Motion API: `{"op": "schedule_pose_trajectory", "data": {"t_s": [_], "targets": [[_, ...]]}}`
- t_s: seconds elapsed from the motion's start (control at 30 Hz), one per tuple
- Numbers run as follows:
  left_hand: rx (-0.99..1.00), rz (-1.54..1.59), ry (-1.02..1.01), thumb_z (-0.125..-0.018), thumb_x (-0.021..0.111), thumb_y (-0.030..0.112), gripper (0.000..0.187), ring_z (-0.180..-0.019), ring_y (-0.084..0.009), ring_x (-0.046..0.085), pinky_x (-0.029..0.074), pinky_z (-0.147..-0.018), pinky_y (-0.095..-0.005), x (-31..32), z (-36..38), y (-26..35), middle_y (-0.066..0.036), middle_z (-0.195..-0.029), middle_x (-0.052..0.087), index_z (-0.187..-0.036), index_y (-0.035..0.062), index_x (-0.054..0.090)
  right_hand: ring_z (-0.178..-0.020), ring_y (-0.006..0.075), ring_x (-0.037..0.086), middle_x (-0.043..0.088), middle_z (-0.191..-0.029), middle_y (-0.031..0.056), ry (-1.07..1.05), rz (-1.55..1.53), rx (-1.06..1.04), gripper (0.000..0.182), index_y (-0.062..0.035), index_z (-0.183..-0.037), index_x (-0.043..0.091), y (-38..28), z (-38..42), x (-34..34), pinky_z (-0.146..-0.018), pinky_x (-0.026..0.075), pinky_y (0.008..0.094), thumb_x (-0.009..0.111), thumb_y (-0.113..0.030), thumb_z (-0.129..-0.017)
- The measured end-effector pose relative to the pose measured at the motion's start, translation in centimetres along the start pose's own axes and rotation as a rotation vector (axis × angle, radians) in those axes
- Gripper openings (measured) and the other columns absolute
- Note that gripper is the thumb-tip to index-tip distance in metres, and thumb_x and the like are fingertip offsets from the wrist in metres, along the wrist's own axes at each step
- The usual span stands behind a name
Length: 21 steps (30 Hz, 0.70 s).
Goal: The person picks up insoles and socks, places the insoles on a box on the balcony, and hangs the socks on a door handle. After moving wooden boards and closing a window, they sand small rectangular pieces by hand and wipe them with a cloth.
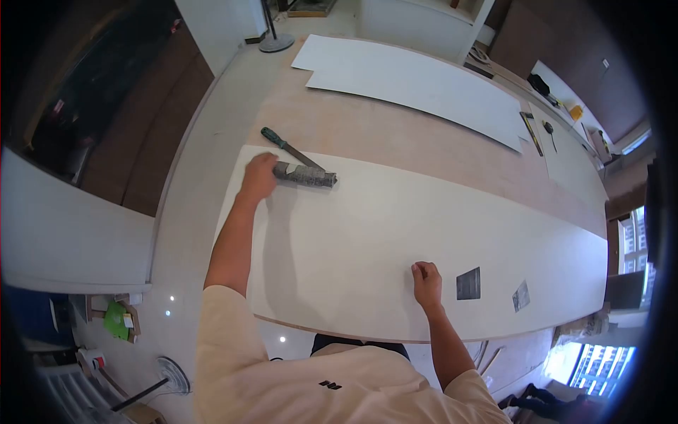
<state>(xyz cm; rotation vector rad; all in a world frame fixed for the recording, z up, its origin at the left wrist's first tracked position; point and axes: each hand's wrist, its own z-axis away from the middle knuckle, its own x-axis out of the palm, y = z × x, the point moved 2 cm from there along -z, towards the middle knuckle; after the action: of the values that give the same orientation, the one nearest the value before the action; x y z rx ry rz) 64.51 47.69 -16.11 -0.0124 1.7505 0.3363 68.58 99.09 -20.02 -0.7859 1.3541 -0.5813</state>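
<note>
**Inspector:** Left hand (258, 177)?

**Assistant:** Arm stretched far forward, fingers wrapped round one end of a grey, mottled block-shaped sanding pad (305, 174). The pad lies flat on the long white laminate board (367, 240), near its far left corner.

**Inspector:** Right hand (426, 280)?

**Assistant:** Curled into a loose fist with nothing in it, knuckles resting on the same board close to its near edge.

**Inspector:** Surroundings?

**Assistant:** A green-handled metal file (289, 147) lies just behind the pad, partly on the board, partly on the bare plywood workbench (395, 138). Two small dark grey abrasive paper squares (468, 283) lie on the board to the right of the right hand. A second white sheet (417, 81) lies at the far end of the bench, well apart from the hands.
</note>
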Motion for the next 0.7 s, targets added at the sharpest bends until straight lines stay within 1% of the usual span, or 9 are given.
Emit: {"op": "schedule_pose_trajectory", "data": {"t_s": [0.07,0.17,0.2,0.3,0.33,0.4,0.47,0.57,0.7], "targets": [[-0.051,0.043,0.085,-0.075,0.065,0.003,0.039,-0.118,-0.0269,0.051,0.043,-0.093,-0.0429,-1.2,-2.9,-0.9,-0.009,-0.120,0.058,-0.113,0.0106,0.062,-0.073,0.0207,0.060,0.062,-0.084,0.0116,0.055,0.001,0.064,0.020,0.0007,-0.094,0.065,1.0,0.2,1.2,-0.068,0.049,0.0328,0.063,-0.019,-0.091],[-0.015,-0.139,-0.087,-0.077,0.062,0.004,0.033,-0.119,-0.0264,0.051,0.043,-0.093,-0.0429,-0.5,-6.8,-1.5,-0.008,-0.121,0.058,-0.109,0.0110,0.063,-0.073,0.0226,0.059,0.060,-0.084,0.0116,0.151,0.103,0.011,0.017,0.0005,-0.095,0.065,1.0,0.5,2.2,-0.067,0.048,0.0338,0.063,-0.016,-0.090],[0.004,-0.193,-0.109,-0.080,0.060,0.007,0.029,-0.120,-0.0264,0.051,0.043,-0.093,-0.0437,0.3,-7.8,-1.7,-0.006,-0.121,0.058,-0.109,0.0113,0.064,-0.072,0.0237,0.057,0.059,-0.084,0.0110,0.162,0.152,-0.010,0.018,0.0005,-0.095,0.064,0.8,0.5,2.3,-0.066,0.047,0.0346,0.064,-0.016,-0.089],[0.100,-0.277,-0.196,-0.085,0.054,0.011,0.026,-0.121,-0.0259,0.050,0.043,-0.094,-0.0447,2.5,-10.5,-2.4,-0.005,-0.121,0.058,-0.109,0.0119,0.064,-0.071,0.0263,0.058,0.060,-0.084,0.0118,0.196,0.200,-0.027,0.020,-0.0023,-0.096,0.065,0.6,0.7,2.7,-0.065,0.048,0.0379,0.066,-0.019,-0.086],[0.163,-0.332,-0.182,-0.086,0.051,0.013,0.023,-0.121,-0.0255,0.051,0.043,-0.094,-0.0441,3.5,-11.2,-3.0,-0.006,-0.116,0.061,-0.104,0.0120,0.065,-0.072,0.0264,0.059,0.060,-0.085,0.0116,0.203,0.204,-0.033,0.020,-0.0027,-0.096,0.064,0.4,0.8,2.8,-0.065,0.048,0.0380,0.067,-0.020,-0.086],[0.209,-0.433,-0.275,-0.088,0.048,0.013,0.021,-0.116,-0.0258,0.055,0.043,-0.095,-0.0438,4.7,-12.7,-4.1,-0.007,-0.109,0.063,-0.099,0.0119,0.066,-0.073,0.0265,0.060,0.060,-0.087,0.0112,0.229,0.218,-0.036,0.022,-0.0035,-0.097,0.064,0.1,0.9,2.8,-0.065,0.049,0.0383,0.069,-0.021,-0.084],[0.231,-0.424,-0.348,-0.087,0.049,0.012,0.020,-0.109,-0.0266,0.058,0.047,-0.092,-0.0425,4.9,-13.4,-4.2,-0.009,-0.104,0.064,-0.096,0.0105,0.067,-0.074,0.0277,0.061,0.061,-0.088,0.0113,0.223,0.252,-0.027,0.023,-0.0039,-0.098,0.064,-0.2,0.8,2.6,-0.066,0.049,0.0388,0.069,-0.022,-0.084],[0.271,-0.420,-0.388,-0.086,0.050,0.010,0.018,-0.104,-0.0277,0.061,0.050,-0.087,-0.0410,4.6,-14.1,-4.4,-0.010,-0.102,0.064,-0.094,0.0087,0.066,-0.076,0.0296,0.061,0.061,-0.090,0.0114,0.226,0.289,-0.054,0.025,-0.0046,-0.099,0.064,-0.3,0.9,3.0,-0.066,0.050,0.0398,0.070,-0.023,-0.083],[0.340,-0.398,-0.341,-0.084,0.052,0.007,0.016,-0.100,-0.0292,0.062,0.052,-0.084,-0.0402,2.8,-15.1,-3.3,-0.012,-0.098,0.063,-0.093,0.0078,0.066,-0.077,0.0316,0.062,0.061,-0.091,0.0118,0.196,0.317,-0.035,0.026,-0.0057,-0.099,0.063,-0.5,0.7,2.8,-0.066,0.050,0.0412,0.070,-0.024,-0.082]]}}
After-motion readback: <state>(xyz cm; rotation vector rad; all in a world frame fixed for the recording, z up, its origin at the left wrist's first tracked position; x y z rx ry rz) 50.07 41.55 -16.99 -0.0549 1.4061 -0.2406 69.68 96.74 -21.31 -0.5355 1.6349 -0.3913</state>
